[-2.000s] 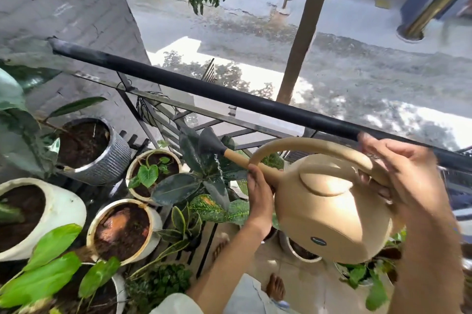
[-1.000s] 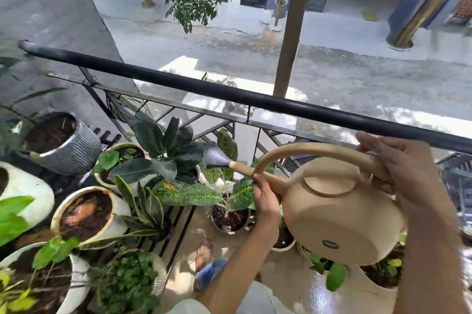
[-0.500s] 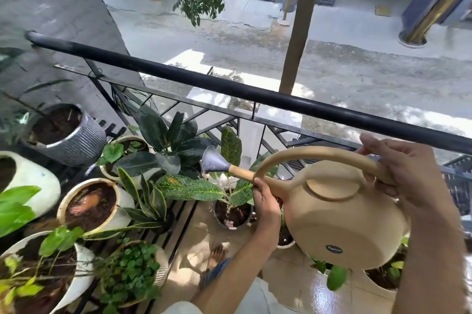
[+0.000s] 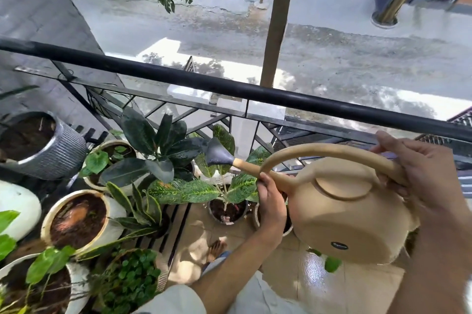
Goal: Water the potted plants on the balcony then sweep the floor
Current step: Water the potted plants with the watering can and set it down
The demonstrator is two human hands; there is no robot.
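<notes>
A round beige watering can (image 4: 350, 214) hangs tilted over the balcony plants. My right hand (image 4: 424, 175) grips the back of its arched handle. My left hand (image 4: 270, 198) holds the base of the spout from below. The grey rose (image 4: 217, 153) at the spout's tip points left at the dark rubber plant (image 4: 158, 145), above a speckled-leaf plant in a small dark pot (image 4: 227, 211). No water stream is visible.
Several pots crowd the left: a ribbed grey pot (image 4: 58, 158), a cream pot of bare soil (image 4: 76, 219), white pots and a small leafy basket (image 4: 132, 280). The black railing (image 4: 229, 86) runs across in front, the street below. Wet tiled floor (image 4: 319, 283) and my bare foot (image 4: 217, 250) lie beneath.
The can has swung right from the left-hand pots toward the railing plants, and its spout has risen slightly. Both hands keep the same hold.
</notes>
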